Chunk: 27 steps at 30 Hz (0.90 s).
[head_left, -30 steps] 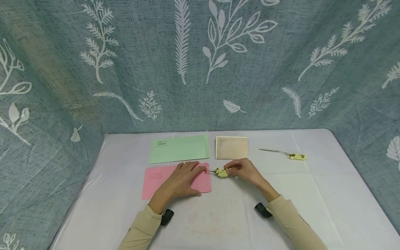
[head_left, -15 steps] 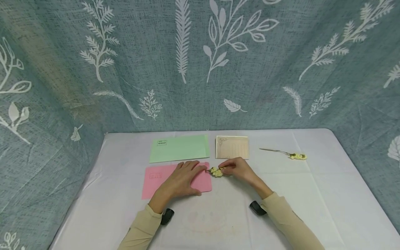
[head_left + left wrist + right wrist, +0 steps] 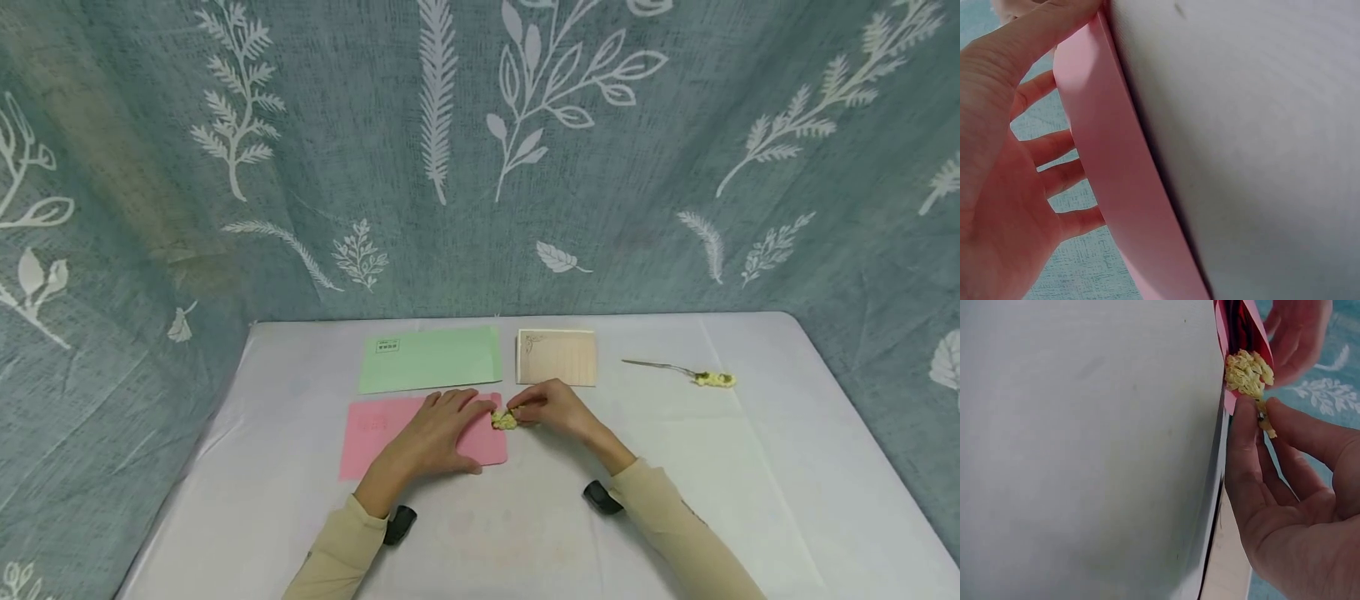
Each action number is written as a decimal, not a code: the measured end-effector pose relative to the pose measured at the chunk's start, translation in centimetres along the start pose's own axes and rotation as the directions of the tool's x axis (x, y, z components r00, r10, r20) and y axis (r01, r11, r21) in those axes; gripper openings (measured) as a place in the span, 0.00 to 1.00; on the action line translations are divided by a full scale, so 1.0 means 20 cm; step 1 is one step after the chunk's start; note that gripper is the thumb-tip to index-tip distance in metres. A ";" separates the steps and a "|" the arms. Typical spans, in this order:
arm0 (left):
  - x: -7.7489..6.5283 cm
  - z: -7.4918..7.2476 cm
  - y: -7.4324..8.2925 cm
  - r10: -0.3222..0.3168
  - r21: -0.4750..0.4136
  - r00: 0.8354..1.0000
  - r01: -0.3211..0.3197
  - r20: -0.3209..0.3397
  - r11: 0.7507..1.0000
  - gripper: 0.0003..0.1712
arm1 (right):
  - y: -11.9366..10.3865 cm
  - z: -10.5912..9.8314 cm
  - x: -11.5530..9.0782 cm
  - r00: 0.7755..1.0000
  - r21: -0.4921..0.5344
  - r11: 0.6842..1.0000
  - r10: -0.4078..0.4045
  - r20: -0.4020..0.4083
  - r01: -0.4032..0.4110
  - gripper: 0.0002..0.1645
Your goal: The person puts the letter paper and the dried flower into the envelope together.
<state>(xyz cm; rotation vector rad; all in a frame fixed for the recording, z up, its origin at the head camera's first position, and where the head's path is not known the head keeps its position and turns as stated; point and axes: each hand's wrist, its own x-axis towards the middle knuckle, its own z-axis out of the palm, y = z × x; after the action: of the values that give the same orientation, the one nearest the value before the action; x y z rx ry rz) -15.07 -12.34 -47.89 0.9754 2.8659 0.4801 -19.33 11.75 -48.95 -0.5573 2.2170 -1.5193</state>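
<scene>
My left hand [image 3: 433,435] grips the pink envelope [image 3: 373,427], thumb at its near edge and fingers at its far edge. In the left wrist view the envelope [image 3: 1125,162] spans the thumb and fingertips. The right wrist view shows the envelope's right-hand mouth spread apart, its inside dark red. With thumb and fingertips, my right hand [image 3: 558,410] pinches a sprig of pale yellow dried flowers [image 3: 1247,372]. The blossoms [image 3: 501,420] sit right at the envelope's mouth; the sprig's stem is hidden inside it.
Behind the pink envelope lies a green envelope [image 3: 431,360]. To its right is a beige lined card [image 3: 557,358]. Another yellow flower sprig [image 3: 712,378] rests at the right of the white table [image 3: 795,467]. A patterned curtain [image 3: 480,250] hangs behind.
My right hand has moved left, carrying the flower sprig. Its stem has slid into the pink envelope's mouth, and the blossoms now reach the opening. My left hand has stayed in place.
</scene>
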 end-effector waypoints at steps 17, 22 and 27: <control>-0.01 0.00 0.00 -0.013 -0.011 1.000 0.013 -0.001 1.000 0.52 | -0.03 0.06 0.04 1.000 -0.017 1.000 0.023 0.006 -0.023 0.10; -0.01 0.00 0.00 -0.002 0.001 1.000 0.002 -0.007 1.000 0.51 | -0.03 0.07 0.04 0.997 -0.029 0.997 0.064 -0.035 -0.065 0.10; -0.01 0.01 0.00 0.003 0.001 1.000 -0.003 -0.008 1.000 0.50 | -0.04 0.09 0.06 0.996 -0.012 0.997 0.079 -0.047 -0.080 0.10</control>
<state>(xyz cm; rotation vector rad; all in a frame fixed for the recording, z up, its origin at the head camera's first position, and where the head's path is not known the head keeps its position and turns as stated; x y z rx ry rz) -14.92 -12.45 -48.07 0.9809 2.8725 0.4836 -19.23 9.39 -48.86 -0.4366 2.2577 -1.4918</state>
